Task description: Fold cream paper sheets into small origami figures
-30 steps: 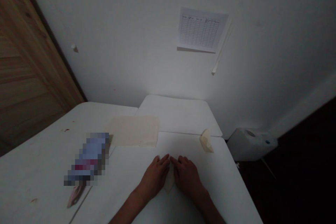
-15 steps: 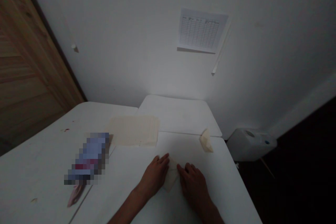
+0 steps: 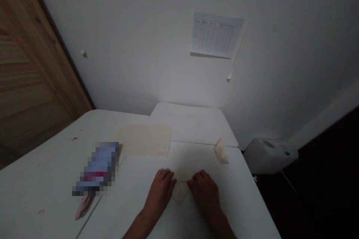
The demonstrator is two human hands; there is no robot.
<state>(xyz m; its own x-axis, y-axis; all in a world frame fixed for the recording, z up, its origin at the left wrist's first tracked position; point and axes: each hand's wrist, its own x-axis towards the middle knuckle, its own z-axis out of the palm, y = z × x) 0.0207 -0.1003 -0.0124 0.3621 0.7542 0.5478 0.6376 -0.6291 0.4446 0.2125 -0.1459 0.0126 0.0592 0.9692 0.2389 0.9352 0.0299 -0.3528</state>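
Observation:
A small folded piece of cream paper [image 3: 180, 192] lies on the white table between my hands, its lower corner pointing toward me. At its left edge, my left hand [image 3: 162, 186] has its fingers curled, thumb and fingers pinching the paper. My right hand [image 3: 206, 190] grips the opposite edge the same way, fingertips at the crease across the middle. Creases show on the paper, and its side corners are hidden by my fingers. Further up and to the right rests another folded cream paper piece [image 3: 221, 152].
Flat cream paper sheets [image 3: 146, 140] lie at the back left. Nearer stands a pixelated blue item [image 3: 98, 166] with a pink strap [image 3: 84, 207]. A printed chart [image 3: 215, 34] hangs on the wall. Beyond the table's right edge sits a white container [image 3: 269, 157].
My left hand has shifted down along the paper, and its fingers have curled in. My right hand now pinches the right edge. More of the paper's upper part shows.

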